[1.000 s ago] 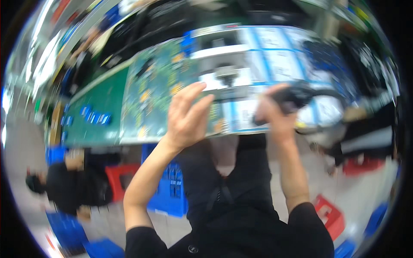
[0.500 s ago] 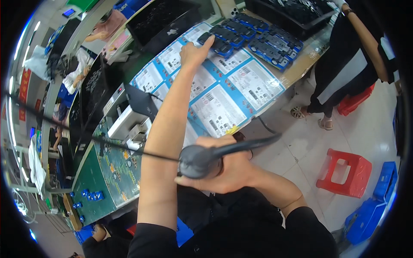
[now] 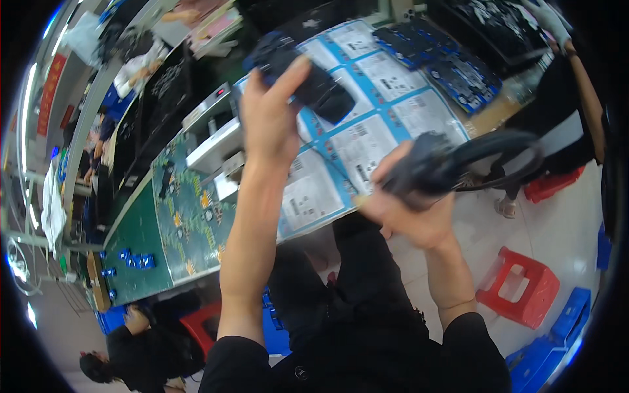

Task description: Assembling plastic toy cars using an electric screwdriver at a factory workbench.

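Note:
My left hand (image 3: 272,121) is raised over the near left of the sheet-covered bench, closed around a dark toy car piece (image 3: 314,85) with blue at its edge. Motion blurs the piece. In my right hand (image 3: 416,219), closed in a grip, is a black corded electric screwdriver (image 3: 422,173), its thick cable looping off to the right; its tip is hidden. Beneath both lie printed blue-and-white sheets (image 3: 363,147). Farther back, blue and black toy car pieces (image 3: 462,82) rest side by side in rows.
Black bins of dark parts (image 3: 495,29) stand at the back. A white device (image 3: 213,147) sits left of the sheets. A green bench (image 3: 141,226) with small blue parts runs left. Red stool (image 3: 521,288) and blue stool (image 3: 550,354) are on the floor at right. Co-workers stand right and sit lower left.
My left hand has taken a toy car piece from the near end of the row and brought it closer. My right hand has moved right and forward with the electric screwdriver.

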`<state>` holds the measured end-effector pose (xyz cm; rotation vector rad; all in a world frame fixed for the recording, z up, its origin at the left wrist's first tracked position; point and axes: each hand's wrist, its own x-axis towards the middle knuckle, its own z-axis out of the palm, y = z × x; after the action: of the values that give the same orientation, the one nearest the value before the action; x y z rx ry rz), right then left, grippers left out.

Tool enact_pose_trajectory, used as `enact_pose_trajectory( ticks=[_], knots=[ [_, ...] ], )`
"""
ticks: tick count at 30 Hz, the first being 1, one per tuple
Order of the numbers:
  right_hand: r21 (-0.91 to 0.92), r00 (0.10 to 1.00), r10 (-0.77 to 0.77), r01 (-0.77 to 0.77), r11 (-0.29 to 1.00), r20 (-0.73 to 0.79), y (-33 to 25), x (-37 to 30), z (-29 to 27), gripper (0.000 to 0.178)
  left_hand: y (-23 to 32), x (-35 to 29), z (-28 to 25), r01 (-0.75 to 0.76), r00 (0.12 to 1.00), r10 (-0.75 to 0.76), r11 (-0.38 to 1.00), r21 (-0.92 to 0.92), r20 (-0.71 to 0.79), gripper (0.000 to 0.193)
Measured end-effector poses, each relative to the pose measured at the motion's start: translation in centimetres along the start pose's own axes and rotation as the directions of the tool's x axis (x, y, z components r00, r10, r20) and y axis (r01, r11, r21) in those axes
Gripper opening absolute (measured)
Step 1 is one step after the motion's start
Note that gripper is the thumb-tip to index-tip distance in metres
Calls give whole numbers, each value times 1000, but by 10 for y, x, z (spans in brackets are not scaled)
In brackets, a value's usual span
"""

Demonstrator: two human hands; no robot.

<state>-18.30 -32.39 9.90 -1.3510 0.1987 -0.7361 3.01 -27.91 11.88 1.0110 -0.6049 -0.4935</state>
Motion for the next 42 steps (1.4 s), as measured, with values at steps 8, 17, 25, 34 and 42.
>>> enact_pose_trajectory(
  ticks=[8, 17, 25, 34, 42],
  knots=[
    [392, 940, -336, 330, 859, -56, 5, 41, 88, 13, 70, -161, -133, -25, 942, 17, 1000, -17, -336, 28],
    [310, 853, -522, 495, 812, 6, 37, 82, 187, 12, 15, -205, -184, 64, 874, -77, 997, -43, -479, 24],
    [-61, 894, -402, 420, 905, 197, 35, 89, 211, 15, 15, -201, -187, 100, 882, -131, 991, -92, -453, 30],
    [323, 938, -253, 170, 931, 236, 14, 58, 193, 12, 14, -202, -189, 140, 908, -138, 990, -24, -395, 29],
    [430, 894, -373, 244, 869, 246, 21, 41, 223, 10, 17, -202, -193, 166, 918, -195, 980, -112, -345, 30]
  ],
)
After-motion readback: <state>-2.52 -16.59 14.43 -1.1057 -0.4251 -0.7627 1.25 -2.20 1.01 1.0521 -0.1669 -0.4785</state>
